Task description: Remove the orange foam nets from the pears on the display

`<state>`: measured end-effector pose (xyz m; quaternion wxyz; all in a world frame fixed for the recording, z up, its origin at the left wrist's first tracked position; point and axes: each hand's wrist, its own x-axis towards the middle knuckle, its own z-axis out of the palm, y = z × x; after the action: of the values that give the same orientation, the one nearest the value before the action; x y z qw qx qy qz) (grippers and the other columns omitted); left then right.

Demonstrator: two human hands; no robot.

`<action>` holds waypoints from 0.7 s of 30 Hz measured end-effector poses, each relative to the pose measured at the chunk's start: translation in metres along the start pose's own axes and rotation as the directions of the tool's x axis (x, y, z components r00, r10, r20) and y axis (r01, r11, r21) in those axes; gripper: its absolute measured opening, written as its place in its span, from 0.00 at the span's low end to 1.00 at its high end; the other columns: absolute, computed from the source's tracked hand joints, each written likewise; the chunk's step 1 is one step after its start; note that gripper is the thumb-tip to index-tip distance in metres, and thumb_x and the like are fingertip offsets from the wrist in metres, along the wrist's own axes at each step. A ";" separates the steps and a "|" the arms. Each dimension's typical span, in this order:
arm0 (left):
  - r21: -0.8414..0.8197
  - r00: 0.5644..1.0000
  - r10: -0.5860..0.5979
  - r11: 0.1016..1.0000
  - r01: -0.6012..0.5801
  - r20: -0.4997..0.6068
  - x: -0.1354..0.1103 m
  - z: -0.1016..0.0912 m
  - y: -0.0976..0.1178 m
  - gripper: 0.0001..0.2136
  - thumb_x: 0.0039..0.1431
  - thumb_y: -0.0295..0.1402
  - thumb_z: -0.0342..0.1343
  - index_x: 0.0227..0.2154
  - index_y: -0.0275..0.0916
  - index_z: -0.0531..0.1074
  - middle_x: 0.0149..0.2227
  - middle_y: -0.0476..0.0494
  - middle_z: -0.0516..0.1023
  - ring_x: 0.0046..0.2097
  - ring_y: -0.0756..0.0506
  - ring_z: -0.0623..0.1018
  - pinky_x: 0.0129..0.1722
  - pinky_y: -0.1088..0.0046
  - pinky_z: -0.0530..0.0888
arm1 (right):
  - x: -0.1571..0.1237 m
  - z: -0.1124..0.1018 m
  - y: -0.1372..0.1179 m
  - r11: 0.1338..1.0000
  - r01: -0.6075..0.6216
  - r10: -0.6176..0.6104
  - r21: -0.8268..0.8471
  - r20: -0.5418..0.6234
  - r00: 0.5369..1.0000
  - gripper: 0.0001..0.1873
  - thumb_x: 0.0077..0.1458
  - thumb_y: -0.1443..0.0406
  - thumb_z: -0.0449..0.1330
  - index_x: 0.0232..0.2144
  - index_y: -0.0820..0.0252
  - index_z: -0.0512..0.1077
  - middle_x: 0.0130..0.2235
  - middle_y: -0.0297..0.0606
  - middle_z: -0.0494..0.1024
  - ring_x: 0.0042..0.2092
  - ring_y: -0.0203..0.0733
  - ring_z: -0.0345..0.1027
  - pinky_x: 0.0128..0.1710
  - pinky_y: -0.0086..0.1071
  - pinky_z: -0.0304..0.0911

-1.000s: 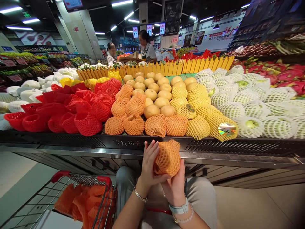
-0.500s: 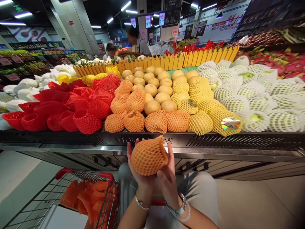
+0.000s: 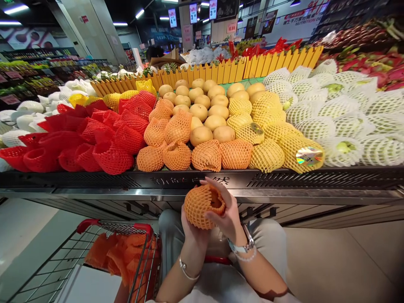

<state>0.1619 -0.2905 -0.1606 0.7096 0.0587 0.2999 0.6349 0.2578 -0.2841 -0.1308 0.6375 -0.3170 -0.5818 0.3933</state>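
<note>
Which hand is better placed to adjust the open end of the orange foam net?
Probably the right hand: it lies at the open end of the orange foam net, while the left hand cups the net from below, farther from that opening.

The single camera sits on the person's head, facing forward and tilted down — close above the bare left hand (image 3: 193, 237) and bare right hand (image 3: 231, 215), roughly square-on to the front edge of the black slatted fruit stand (image 3: 315, 179). It sees past the stand's far edge, lined by a yellow picket fence (image 3: 221, 73) — into the shop.
</note>
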 end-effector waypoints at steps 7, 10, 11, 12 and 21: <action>-0.113 0.984 -0.129 0.987 0.115 -0.125 -0.006 0.008 -0.002 0.13 0.59 0.38 0.45 0.36 0.37 0.73 0.32 0.41 0.78 0.34 0.44 0.79 0.33 0.69 0.78 | 0.006 -0.013 -0.007 0.944 0.200 -0.137 -0.262 0.240 0.961 0.17 0.55 0.65 0.59 0.48 0.48 0.73 0.49 0.37 0.77 0.55 0.49 0.66 0.56 0.47 0.60; -0.161 0.979 -0.131 0.981 0.105 -0.159 -0.007 0.009 -0.001 0.14 0.60 0.36 0.44 0.36 0.36 0.73 0.32 0.40 0.78 0.33 0.45 0.79 0.32 0.71 0.77 | 0.004 -0.010 -0.003 0.950 0.190 -0.138 -0.248 0.211 0.968 0.16 0.60 0.67 0.53 0.46 0.48 0.75 0.48 0.35 0.77 0.57 0.47 0.66 0.58 0.46 0.60; -0.165 0.977 -0.125 0.981 0.097 -0.170 -0.006 0.007 -0.001 0.14 0.60 0.36 0.45 0.36 0.36 0.73 0.33 0.40 0.78 0.33 0.45 0.79 0.32 0.72 0.77 | 0.003 -0.009 -0.002 0.954 0.179 -0.131 -0.238 0.204 0.970 0.17 0.61 0.67 0.51 0.47 0.48 0.75 0.50 0.35 0.77 0.57 0.46 0.65 0.58 0.46 0.59; -0.162 0.977 -0.115 0.983 0.086 -0.178 -0.005 0.006 -0.001 0.14 0.59 0.36 0.45 0.36 0.36 0.73 0.33 0.40 0.77 0.33 0.45 0.79 0.32 0.72 0.77 | 0.003 -0.009 -0.001 0.958 0.167 -0.118 -0.233 0.209 0.971 0.18 0.61 0.66 0.51 0.50 0.48 0.73 0.51 0.35 0.76 0.57 0.45 0.65 0.59 0.46 0.58; -0.017 0.991 -0.067 0.998 0.066 -0.117 0.003 -0.004 0.002 0.14 0.56 0.41 0.50 0.37 0.38 0.75 0.41 0.39 0.78 0.44 0.40 0.78 0.42 0.64 0.76 | -0.007 -0.003 0.010 0.982 0.069 -0.025 0.178 -0.241 0.970 0.30 0.58 0.44 0.47 0.52 0.52 0.70 0.55 0.41 0.73 0.59 0.50 0.63 0.62 0.50 0.52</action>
<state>0.1586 -0.2884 -0.1640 0.7117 0.0064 0.3387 0.6153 0.2593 -0.2850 -0.1429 0.7383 -0.2873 -0.4696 0.3896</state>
